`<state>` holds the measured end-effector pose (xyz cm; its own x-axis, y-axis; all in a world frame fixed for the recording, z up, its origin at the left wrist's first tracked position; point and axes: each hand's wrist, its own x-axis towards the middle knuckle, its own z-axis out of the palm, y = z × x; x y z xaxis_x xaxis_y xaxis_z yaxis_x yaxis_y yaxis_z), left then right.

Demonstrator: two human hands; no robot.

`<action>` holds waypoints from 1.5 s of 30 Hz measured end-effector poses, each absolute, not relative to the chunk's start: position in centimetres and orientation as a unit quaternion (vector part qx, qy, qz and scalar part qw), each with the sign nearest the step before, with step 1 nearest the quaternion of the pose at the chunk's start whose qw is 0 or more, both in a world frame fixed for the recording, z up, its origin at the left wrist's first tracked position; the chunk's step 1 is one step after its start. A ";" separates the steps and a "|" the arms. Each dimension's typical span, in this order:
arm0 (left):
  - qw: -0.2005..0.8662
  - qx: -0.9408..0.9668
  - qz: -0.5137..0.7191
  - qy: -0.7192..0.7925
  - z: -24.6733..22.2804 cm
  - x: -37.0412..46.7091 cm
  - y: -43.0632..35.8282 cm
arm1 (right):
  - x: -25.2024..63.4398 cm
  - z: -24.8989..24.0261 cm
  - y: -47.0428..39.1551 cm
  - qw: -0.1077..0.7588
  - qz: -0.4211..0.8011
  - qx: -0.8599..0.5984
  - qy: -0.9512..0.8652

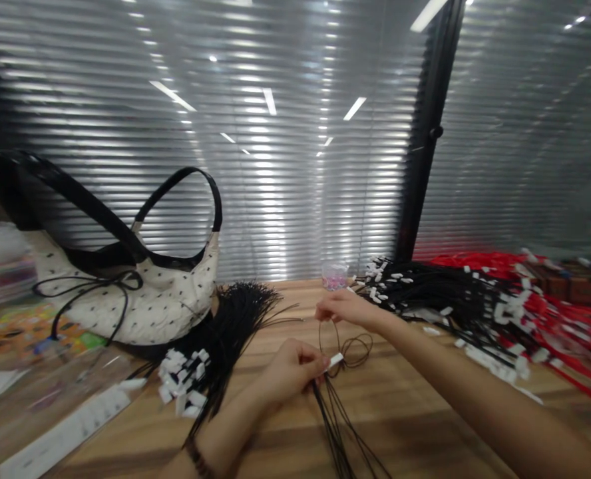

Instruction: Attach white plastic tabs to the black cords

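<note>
Low over the table, my left hand (298, 366) is closed in a pinch on several thin black cords (333, 419), whose long ends trail toward the front edge. Beside its fingertips is a small white tag (336, 360) on the cords. Farther back and to the right, my right hand (343, 309) has its fingers bent together at the top of a thin cord loop (329, 332); the exact grip is hidden. A coiled piece of cord (358, 349) lies just right of the tag.
Left stands a cream dotted bag (170, 299) beside a black cord bundle (240, 319) with white tags (183, 382). A clear cup of pink bits (335, 277) is at the back. More black cords (425, 286) and red cords (575, 326) fill the right. Blinds (275, 166) rise behind.
</note>
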<state>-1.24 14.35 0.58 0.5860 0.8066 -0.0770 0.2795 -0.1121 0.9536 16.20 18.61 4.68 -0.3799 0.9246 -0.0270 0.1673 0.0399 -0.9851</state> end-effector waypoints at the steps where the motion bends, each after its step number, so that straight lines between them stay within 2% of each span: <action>1: 0.547 0.699 0.245 0.390 0.5 -1.2 14.4 | 15.9 4.7 17.5 0.384 0.496 -0.445 -0.639; 3: 0.561 0.688 0.249 0.388 0.4 -1.1 14.4 | 15.6 4.2 14.8 0.436 0.387 -0.466 -0.665; 4: 0.567 0.684 0.251 0.384 0.4 -1.0 14.4 | 15.5 3.8 13.4 0.445 0.265 -0.487 -0.703; 5: 0.571 0.683 0.252 0.380 0.4 -1.0 14.4 | 15.4 3.2 12.1 0.415 0.180 -0.498 -0.740; 6: 0.572 0.684 0.252 0.377 0.4 -0.9 14.4 | 15.4 2.7 10.9 0.379 0.155 -0.498 -0.765; 8: 0.564 0.691 0.250 0.377 0.4 -0.9 14.4 | 15.3 1.5 9.1 0.321 0.195 -0.482 -0.791; 11: 0.552 0.700 0.251 0.378 0.3 -0.9 14.4 | 15.2 0.3 8.2 0.288 0.284 -0.466 -0.787; 19: 0.562 0.687 0.248 0.389 0.8 -0.8 14.0 | 16.7 0.7 8.8 0.312 0.362 -0.502 -0.721; 24: 0.547 0.696 0.245 0.396 1.2 -0.7 13.8 | 19.2 3.9 8.3 0.285 0.545 -0.482 -0.624; 26: 0.542 0.696 0.242 0.404 1.2 -0.8 13.8 | 20.8 5.7 8.1 0.328 0.584 -0.458 -0.584; 29: 0.541 0.694 0.241 0.410 1.1 -0.7 13.8 | 23.5 8.3 7.7 0.426 0.575 -0.436 -0.546; 33: 0.547 0.688 0.241 0.412 1.1 -0.7 13.9 | 25.5 10.2 7.5 0.496 0.549 -0.417 -0.528; 36: 0.547 0.684 0.244 0.416 1.2 -0.6 13.9 | 25.0 9.7 7.9 0.540 0.493 -0.414 -0.543; 38: 0.549 0.684 0.245 0.413 1.1 -0.6 13.9 | 23.8 8.3 8.5 0.529 0.447 -0.441 -0.571; 42: 0.550 0.690 0.245 0.402 0.9 -0.8 14.0 | 20.3 3.8 9.2 0.423 0.373 -0.488 -0.666; 45: 0.558 0.677 0.259 0.404 0.7 -1.0 14.3 | 18.1 0.4 8.8 0.391 0.317 -0.502 -0.703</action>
